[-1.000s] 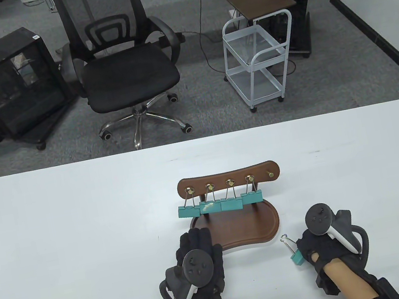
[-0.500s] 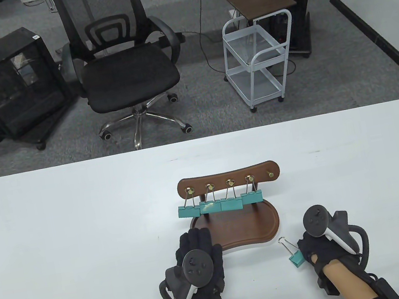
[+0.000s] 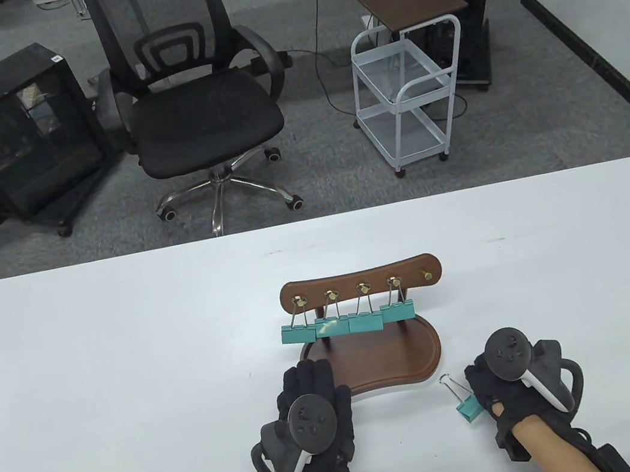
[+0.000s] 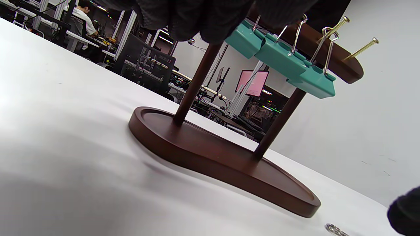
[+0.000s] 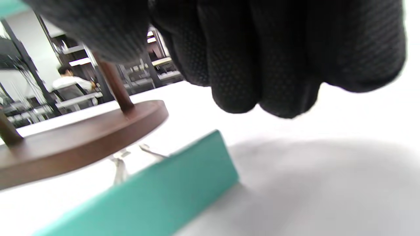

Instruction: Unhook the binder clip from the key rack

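Four teal clips (image 3: 347, 323) hang on the rack (image 3: 360, 284); one loose clip (image 3: 465, 404) lies on the white table (image 3: 102, 377) beside the right hand (image 3: 516, 389), untouched; both hands' finger spread unclear.

Table view: high, facing down and outward across the table (image 3: 99, 359); key rack (image 3: 360, 286) near centre. Left wrist view: low, near the tabletop, facing up toward 1 o'clock at the rack. Right wrist view: very close to the surface, rack base at 9 o'clock. All three share the rack.
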Available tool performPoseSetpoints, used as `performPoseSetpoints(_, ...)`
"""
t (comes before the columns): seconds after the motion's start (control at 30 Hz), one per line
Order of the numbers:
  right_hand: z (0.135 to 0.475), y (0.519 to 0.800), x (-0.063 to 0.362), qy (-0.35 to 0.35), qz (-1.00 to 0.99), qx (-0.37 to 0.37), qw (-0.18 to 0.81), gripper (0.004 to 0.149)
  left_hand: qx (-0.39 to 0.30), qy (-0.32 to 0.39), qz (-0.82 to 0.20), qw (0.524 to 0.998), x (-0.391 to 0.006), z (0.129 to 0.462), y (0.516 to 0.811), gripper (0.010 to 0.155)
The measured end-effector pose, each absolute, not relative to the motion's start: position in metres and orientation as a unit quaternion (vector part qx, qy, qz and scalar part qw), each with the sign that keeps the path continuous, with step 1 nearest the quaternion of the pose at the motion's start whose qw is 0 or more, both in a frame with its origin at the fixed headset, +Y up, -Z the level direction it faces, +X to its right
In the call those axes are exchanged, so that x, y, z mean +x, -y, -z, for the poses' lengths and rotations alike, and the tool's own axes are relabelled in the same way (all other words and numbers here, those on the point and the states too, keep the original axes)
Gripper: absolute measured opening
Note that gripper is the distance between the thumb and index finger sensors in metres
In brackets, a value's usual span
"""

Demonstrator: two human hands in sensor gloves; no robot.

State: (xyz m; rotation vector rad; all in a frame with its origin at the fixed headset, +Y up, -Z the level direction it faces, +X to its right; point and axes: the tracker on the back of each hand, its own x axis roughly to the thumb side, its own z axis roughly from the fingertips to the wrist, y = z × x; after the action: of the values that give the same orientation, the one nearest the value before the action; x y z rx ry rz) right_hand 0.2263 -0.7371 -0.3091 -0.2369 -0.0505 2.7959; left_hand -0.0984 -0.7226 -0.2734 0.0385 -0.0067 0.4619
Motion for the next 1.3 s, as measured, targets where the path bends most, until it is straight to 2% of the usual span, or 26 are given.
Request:
performPoseSetpoints(0.23, 0.305, 0.731, 0.216, 0.098, -0.96, -0.027, 0.26, 0.06, 0.019, 0.005, -0.236, 0.972, -0.098, 0.274, 0.723, 0.063)
performPoseSetpoints(0.33, 0.306, 0.729, 0.209, 0.164, -0.92, 0.074, 0.349, 0.063, 0.019, 0.005, -0.241, 0.97, -0.098, 0.274, 0.722, 0.063)
performPoseSetpoints(0.47, 0.311, 0.723, 0.2, 0.188, -0.891, 0.055, 0.41, 0.064, 0.02, 0.004, -0.249, 0.968, -0.099, 0.274, 0.722, 0.063)
performPoseSetpoints(0.7, 0.333, 0.72, 0.192, 0.155, -0.844, -0.022, 0.513, 0.065, 0.02, 0.007, -0.253, 0.967, -0.098, 0.274, 0.722, 0.063)
performPoseSetpoints(0.9, 0.344, 0.735, 0.185, 0.114, -0.781, -0.114, 0.603, 0.068, 0.022, 0.008, -0.259, 0.966, -0.098, 0.274, 0.722, 0.063)
performPoseSetpoints(1.1, 0.35, 0.752, 0.175, 0.075, -0.732, -0.129, 0.665, 0.07, 0.023, 0.008, -0.259, 0.966, -0.099, 0.273, 0.721, 0.063)
performPoseSetpoints(1.3, 0.358, 0.761, 0.169, 0.044, -0.697, -0.096, 0.709, 0.071, 0.023, 0.008, -0.258, 0.966, -0.099, 0.273, 0.721, 0.063)
